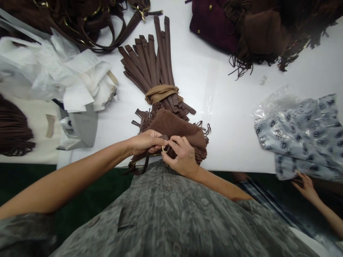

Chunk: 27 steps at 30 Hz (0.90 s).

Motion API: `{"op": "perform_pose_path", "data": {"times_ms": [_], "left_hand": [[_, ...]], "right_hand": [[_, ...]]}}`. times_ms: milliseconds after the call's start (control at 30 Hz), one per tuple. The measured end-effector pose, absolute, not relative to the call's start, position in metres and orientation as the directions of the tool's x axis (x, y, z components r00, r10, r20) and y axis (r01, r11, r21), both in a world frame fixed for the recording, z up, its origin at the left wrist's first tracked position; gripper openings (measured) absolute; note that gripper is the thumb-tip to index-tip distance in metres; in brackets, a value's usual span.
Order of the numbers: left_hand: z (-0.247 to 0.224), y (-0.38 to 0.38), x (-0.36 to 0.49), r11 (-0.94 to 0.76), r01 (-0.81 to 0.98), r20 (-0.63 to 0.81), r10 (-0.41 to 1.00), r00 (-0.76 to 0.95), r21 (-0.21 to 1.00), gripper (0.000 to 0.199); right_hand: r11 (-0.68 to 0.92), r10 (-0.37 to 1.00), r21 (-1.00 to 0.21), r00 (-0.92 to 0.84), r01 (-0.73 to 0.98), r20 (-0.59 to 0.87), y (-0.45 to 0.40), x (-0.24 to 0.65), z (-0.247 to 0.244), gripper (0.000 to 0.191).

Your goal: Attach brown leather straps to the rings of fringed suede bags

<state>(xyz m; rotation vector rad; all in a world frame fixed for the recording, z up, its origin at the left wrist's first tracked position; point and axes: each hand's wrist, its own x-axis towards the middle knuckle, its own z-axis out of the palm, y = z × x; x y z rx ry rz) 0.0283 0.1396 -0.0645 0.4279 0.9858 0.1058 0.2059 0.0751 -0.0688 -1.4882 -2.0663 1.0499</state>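
Note:
A brown suede bag [178, 126] with fringed ends lies at the table's front edge, against my body. Over it, my left hand [150, 141] pinches a short brown strap end [164, 137]. My right hand [182, 155] is closed beside it, its fingertips touching the same strap near a gold-coloured ring [164, 149]. The fingertips of both hands meet, so part of the strap and ring is hidden. Just beyond the bag lies a bundle of brown straps [150, 60], wrapped by a tan cloth band [162, 93].
White papers and plastic [88, 71] pile up at left above a grey device [85, 126]. Dark bags [93, 21] lie at back left, with fringed brown bags [265, 32] at back right. Printed plastic packaging [302, 128] sits at right, near another person's hand [307, 187].

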Motion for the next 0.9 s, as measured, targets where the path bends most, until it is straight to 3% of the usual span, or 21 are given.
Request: {"op": "perform_pose_path", "data": {"times_ms": [133,333,700,900], "left_hand": [[-0.054,0.155,0.033,0.911,0.161,-0.825,0.256,0.505,0.381,0.032],[-0.050,0.153,0.030,0.897,0.197,-0.811,0.239,0.533,0.394,0.036],[-0.065,0.122,0.017,0.927,0.086,-0.749,0.239,0.618,0.366,0.032],[-0.064,0.112,0.010,0.868,0.093,-0.685,0.314,0.657,0.487,0.045]], "right_hand": [[0.162,0.941,-0.767,-0.332,0.622,-0.071,0.087,0.204,-0.066,0.024],[0.108,0.925,-0.894,-0.373,0.434,-0.069,0.092,0.212,-0.069,0.031],[0.273,0.902,-0.851,-0.428,0.448,0.065,0.071,0.206,-0.074,0.028],[0.277,0.887,-0.878,-0.454,0.392,0.077,0.069,0.206,-0.078,0.025]]}}
